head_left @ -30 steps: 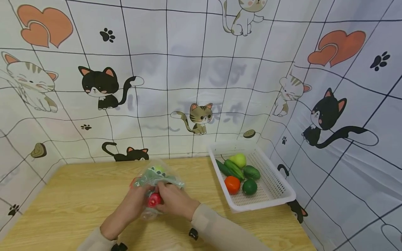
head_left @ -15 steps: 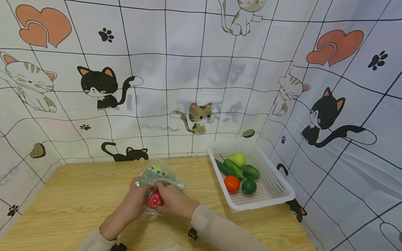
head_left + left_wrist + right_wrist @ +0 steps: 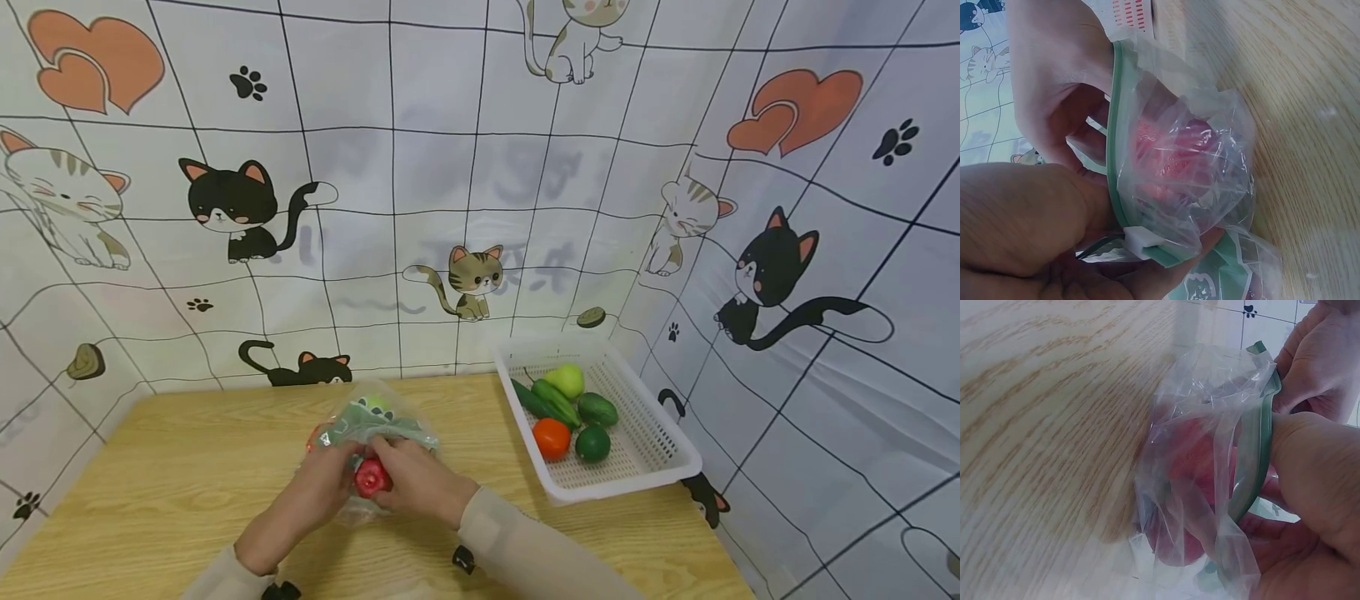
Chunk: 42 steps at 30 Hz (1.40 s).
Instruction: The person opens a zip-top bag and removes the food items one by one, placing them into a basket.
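Observation:
A clear zip bag [image 3: 1229,156] with a green zip strip and a white slider [image 3: 1141,240] stands between both hands. Inside it shows a red, rounded, shiny thing [image 3: 372,477] whose kind is blurred by the plastic. My left hand [image 3: 330,482] grips the bag's mouth near the slider. My right hand [image 3: 420,477] holds the rim from the other side, with some fingers seen through the plastic in the right wrist view. Just behind lies another clear bag with a green print [image 3: 382,429], partly hidden by the hands, with something light green and something red-orange inside.
To the right stands a white perforated basket [image 3: 660,454]. It holds a tomato [image 3: 552,439], long green vegetables [image 3: 557,402], a yellow-green round fruit [image 3: 567,381] and two dark green pieces [image 3: 593,444]. A patterned curtain [image 3: 420,183] rises behind the wooden table [image 3: 187,467].
Both hands stay at the bag's mouth with almost no movement. The red thing has shifted slightly to the right between them. The whole head view has drifted a little.

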Available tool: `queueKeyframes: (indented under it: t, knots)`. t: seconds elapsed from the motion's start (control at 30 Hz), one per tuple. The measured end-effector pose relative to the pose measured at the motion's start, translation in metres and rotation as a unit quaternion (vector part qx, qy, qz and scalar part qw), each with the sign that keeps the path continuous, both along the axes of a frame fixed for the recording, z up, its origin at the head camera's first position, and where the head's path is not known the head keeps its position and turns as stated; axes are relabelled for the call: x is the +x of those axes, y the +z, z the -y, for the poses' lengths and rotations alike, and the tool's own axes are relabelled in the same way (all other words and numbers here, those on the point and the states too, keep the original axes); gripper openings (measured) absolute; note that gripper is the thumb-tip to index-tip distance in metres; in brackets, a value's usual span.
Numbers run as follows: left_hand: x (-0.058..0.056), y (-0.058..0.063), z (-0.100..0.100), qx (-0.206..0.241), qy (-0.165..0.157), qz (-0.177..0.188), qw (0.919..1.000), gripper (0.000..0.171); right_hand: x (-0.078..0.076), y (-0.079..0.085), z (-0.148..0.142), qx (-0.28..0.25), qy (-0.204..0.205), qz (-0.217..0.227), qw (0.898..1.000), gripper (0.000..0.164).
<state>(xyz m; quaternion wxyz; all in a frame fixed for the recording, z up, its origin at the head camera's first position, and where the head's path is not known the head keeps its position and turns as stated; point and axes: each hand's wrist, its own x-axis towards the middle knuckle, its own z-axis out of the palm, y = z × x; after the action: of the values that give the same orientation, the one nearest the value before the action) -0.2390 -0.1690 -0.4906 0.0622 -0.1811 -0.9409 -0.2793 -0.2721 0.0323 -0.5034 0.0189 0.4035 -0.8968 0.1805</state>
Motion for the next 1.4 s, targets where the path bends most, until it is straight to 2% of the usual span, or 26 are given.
queueKeyframes:
  t: [0.27,0.57,0.97,1.4]
  knots:
    - [-0.001,-0.001,0.001,0.003,0.002,0.001,1.0000,0.039,0.002,0.006,-0.002,0.007,-0.004,0.003,1.000,0.053]
    - [0.001,-0.001,0.002,0.003,-0.002,-0.023,0.9997,0.044,0.009,0.015,-0.004,0.014,-0.012,-0.032,0.999,0.051]
    - [-0.002,-0.001,0.003,-0.004,0.011,0.007,0.9999,0.042,0.015,0.029,-0.008,0.005,-0.017,-0.036,0.999,0.051]
    - [-0.001,0.002,0.001,-0.008,0.020,0.001,0.9998,0.041,0.021,0.042,-0.019,-0.031,-0.025,-0.032,0.999,0.055]
